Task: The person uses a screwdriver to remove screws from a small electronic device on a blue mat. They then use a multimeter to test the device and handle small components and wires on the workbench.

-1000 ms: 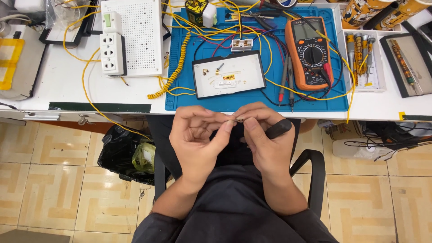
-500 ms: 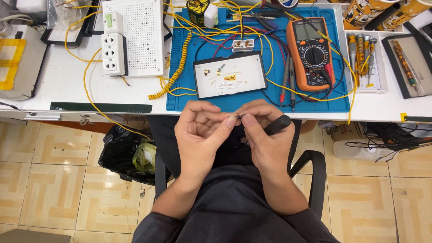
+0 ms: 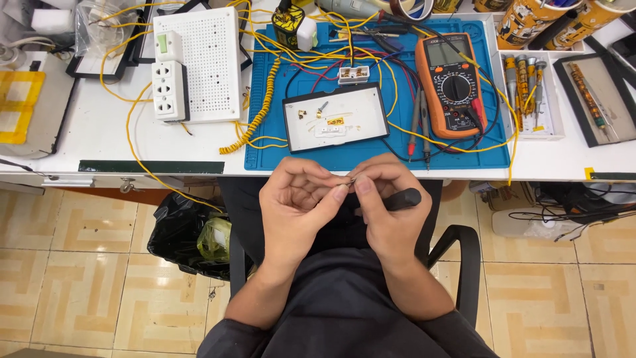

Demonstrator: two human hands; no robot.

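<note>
Since a second earlier the hands barely shifted: the left hand (image 3: 298, 202) and right hand (image 3: 387, 205) both pinched a tiny metal part (image 3: 350, 180) below the bench (image 3: 99, 139) edge, the right also gripping a black-handled screwdriver (image 3: 403, 198); fine work continued.

Your left hand (image 3: 298, 202) and right hand (image 3: 387, 205) are both bare: no gloves, no rings, no watch or band at either wrist. Nails are short and plain. Forearms are bare up to near the elbow, where dark charcoal sleeves (image 3: 228, 331) start, loose and pushed up, no cuffs or buttons visible. You wear a matching dark grey top (image 3: 344, 298), plain fabric with soft folds, no print or logo showing. Dark trousers (image 3: 248, 209) show above your hands.
</note>
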